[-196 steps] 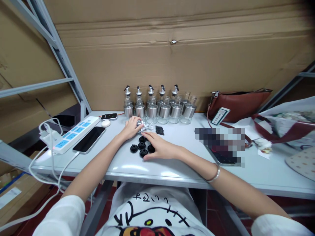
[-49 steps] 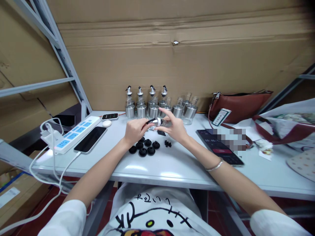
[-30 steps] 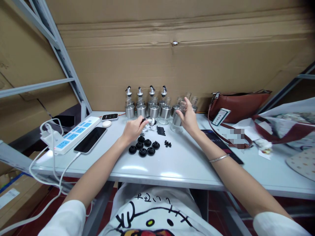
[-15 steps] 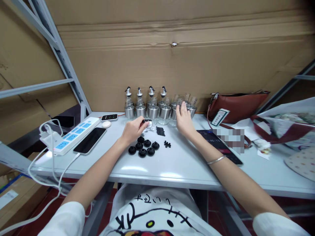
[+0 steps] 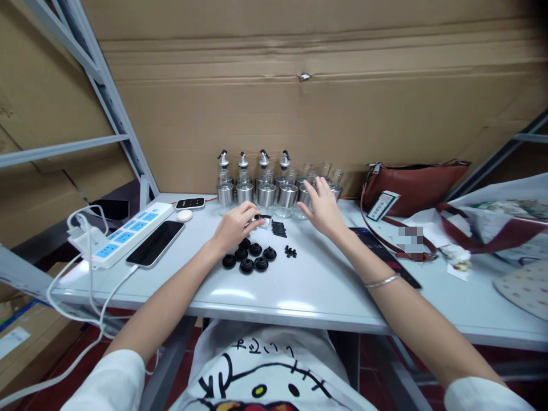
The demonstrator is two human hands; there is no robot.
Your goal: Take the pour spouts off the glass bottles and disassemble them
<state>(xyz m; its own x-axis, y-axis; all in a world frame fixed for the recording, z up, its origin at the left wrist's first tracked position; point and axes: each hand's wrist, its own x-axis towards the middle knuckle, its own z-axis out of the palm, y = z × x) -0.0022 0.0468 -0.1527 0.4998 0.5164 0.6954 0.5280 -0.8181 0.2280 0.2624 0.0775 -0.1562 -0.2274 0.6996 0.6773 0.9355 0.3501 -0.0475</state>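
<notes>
Two hands at work just in front of the glass bottles (image 5: 266, 195) on the table (image 5: 274, 291).
Left of the bottles lie a power strip (image 5: 132, 235), a phone (image 5: 156, 244) and a small white disc (image 5: 184, 216). Close in front of the bottles, toward their left end, the left hand (image 5: 234, 227) has its fingers closed on a spout (image 5: 266, 217); its black lever shows past the fingertips. Nearer the person than the bottles sit seven black caps (image 5: 261, 264), then black pins (image 5: 279, 229) and tiny black pieces (image 5: 290, 251). The right hand (image 5: 326, 212), fingers spread and holding nothing, overlaps the right-hand bottles in view; I cannot tell whether it touches one. Right of the bottles rests a brown bag (image 5: 417, 188).
</notes>
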